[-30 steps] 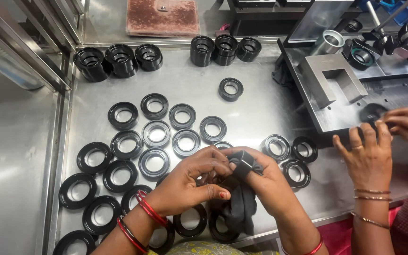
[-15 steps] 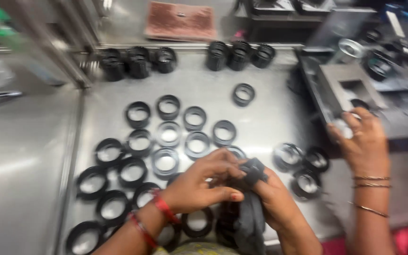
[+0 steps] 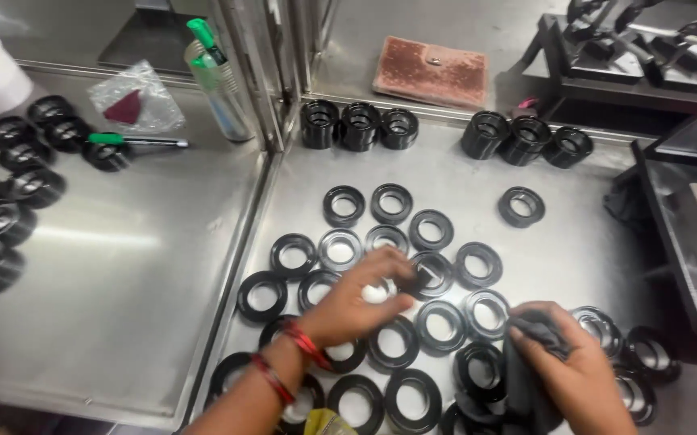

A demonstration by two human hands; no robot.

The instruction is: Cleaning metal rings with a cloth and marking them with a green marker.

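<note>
Since a second ago, left hand (image 3: 360, 302) has left the dark cloth (image 3: 526, 362), fingers spread over rings (image 3: 433, 274) on the surface (image 3: 566, 242); right hand (image 3: 578, 374) grips that cloth.

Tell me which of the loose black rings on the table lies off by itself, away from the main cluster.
The ring at the right, just below the back-right row of three stacked cylinders. Bare steel surrounds it, while the other flat rings lie packed close together.
</note>
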